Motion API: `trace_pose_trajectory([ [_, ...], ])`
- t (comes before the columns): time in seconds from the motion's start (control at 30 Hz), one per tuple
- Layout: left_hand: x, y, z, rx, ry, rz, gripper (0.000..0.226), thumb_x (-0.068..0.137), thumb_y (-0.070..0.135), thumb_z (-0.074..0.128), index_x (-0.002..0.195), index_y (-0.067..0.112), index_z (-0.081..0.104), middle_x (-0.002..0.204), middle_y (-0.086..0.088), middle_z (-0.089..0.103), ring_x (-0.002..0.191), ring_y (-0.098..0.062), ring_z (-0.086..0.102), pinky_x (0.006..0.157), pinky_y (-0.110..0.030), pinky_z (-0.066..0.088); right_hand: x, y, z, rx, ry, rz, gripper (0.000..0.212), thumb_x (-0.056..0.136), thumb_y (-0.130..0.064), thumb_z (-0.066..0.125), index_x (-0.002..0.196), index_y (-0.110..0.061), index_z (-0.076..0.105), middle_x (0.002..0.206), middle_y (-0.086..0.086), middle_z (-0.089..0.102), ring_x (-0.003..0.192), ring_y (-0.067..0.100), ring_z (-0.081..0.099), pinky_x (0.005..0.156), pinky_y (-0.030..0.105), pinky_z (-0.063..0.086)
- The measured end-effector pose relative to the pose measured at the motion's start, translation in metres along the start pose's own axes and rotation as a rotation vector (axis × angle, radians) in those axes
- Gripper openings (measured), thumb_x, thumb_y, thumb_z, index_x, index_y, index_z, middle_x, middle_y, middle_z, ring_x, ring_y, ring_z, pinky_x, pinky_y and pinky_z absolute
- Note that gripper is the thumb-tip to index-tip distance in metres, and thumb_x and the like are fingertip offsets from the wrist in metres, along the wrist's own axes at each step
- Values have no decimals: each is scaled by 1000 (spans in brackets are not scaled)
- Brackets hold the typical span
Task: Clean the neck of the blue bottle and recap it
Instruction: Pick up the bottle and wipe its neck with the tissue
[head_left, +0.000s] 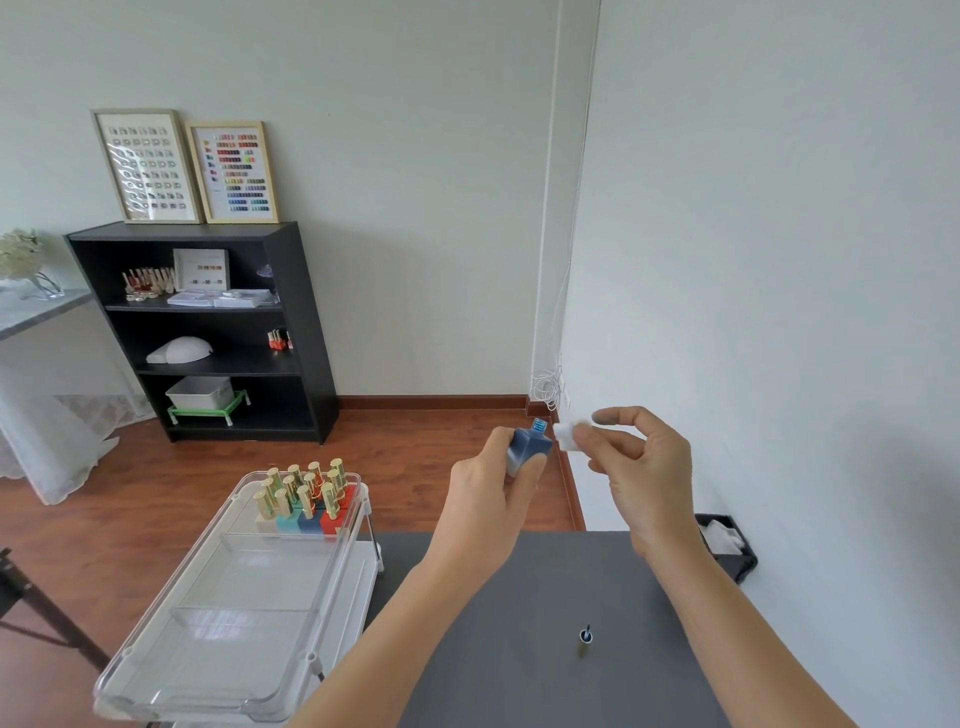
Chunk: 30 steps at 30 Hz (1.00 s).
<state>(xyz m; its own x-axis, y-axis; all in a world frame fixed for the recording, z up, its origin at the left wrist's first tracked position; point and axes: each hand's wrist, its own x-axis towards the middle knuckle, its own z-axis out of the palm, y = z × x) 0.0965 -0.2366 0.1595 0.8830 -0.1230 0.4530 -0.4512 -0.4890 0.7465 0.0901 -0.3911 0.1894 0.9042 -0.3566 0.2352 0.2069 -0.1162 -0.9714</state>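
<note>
The left hand has its fingers wrapped around the uncapped blue bottle, raised beyond the table's far edge. The right hand pinches a white pad, seemingly cotton, just right of the neck. The cap stands near, on the table.

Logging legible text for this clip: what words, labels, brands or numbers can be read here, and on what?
None can be read.
Small square blue bottle in the left hand: no label visible.
Two gold-framed colour sample charts on the black bookshelf: swatches only, any captions too small.
White card on the top shelf: print too blurred.
Gold-capped polish bottles in the clear plastic tray: no readable labels.
</note>
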Motion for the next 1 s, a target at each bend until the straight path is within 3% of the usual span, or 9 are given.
trace_pose_trajectory([
  [0.07, 0, 0, 1, 13, -8, 17, 13, 99, 31, 53, 106, 20, 54, 75, -6, 67, 61, -22, 59, 55, -34, 47, 0, -3, 1, -47, -18, -26, 12, 82, -20, 77, 87, -23, 67, 65, -10, 78, 74, 13, 73, 86, 47, 58],
  [0.13, 0, 0, 3, 29, -13, 34, 14, 99, 29, 53, 107, 18, 54, 71, -5, 64, 55, -20, 54, 50, -34, 44, -1, -5, 4, -99, -62, -55, 13, 83, -20, 76, 94, -23, 68, 68, -11, 78, 77, 11, 74, 86, 43, 59],
  [0.3, 0, 2, 7, 51, -48, 56, 15, 98, 26, 54, 100, 12, 52, 66, -8, 60, 51, -20, 48, 48, -35, 41, -2, -1, 12, -201, -124, -134, 26, 86, -20, 74, 111, -20, 69, 78, -12, 79, 79, -5, 73, 76, 6, 50],
  [0.43, 3, 2, -4, -68, -166, 5, 14, 97, 30, 55, 91, 17, 53, 76, -7, 68, 63, -24, 59, 58, -37, 49, 13, -3, 0, -90, -328, -69, 27, 84, -23, 77, 109, -21, 68, 82, -5, 81, 85, 6, 76, 83, 17, 52],
  [0.57, 6, 4, -9, -355, -340, -80, 19, 98, 27, 55, 112, 15, 61, 93, -5, 73, 84, -19, 70, 76, -30, 59, 23, -7, -13, 110, -554, -3, 38, 74, -32, 77, 108, -16, 69, 93, 9, 81, 93, 20, 76, 87, 22, 54],
  [0.67, 7, 4, -4, -323, -297, -94, 20, 98, 28, 55, 111, 14, 62, 93, -4, 73, 86, -21, 71, 81, -41, 60, 24, -6, -11, 69, -482, -34, 33, 73, -32, 78, 98, -11, 70, 87, 8, 81, 86, 20, 77, 84, 21, 54],
  [0.77, 6, 3, 3, -126, -160, -40, 16, 96, 32, 55, 94, 16, 59, 78, 0, 72, 66, -14, 66, 66, -35, 56, 18, -3, -5, -13, -305, -87, 21, 78, -22, 81, 86, -9, 67, 73, 1, 80, 71, 13, 77, 71, 11, 52],
  [0.83, 5, 4, 8, -69, -93, 2, 14, 97, 30, 55, 89, 18, 56, 70, -4, 67, 57, -19, 57, 54, -33, 47, 14, -3, -1, -76, -196, -123, 20, 79, -22, 81, 81, -12, 64, 67, -3, 79, 67, 11, 76, 67, 9, 51],
  [1.0, 7, 6, 12, 8, -27, 56, 11, 98, 27, 54, 99, 16, 54, 71, -7, 65, 57, -22, 55, 54, -34, 45, 6, -2, 3, 4, -74, -75, 20, 80, -21, 80, 88, -18, 62, 63, -6, 77, 62, 5, 71, 74, 26, 53],
])
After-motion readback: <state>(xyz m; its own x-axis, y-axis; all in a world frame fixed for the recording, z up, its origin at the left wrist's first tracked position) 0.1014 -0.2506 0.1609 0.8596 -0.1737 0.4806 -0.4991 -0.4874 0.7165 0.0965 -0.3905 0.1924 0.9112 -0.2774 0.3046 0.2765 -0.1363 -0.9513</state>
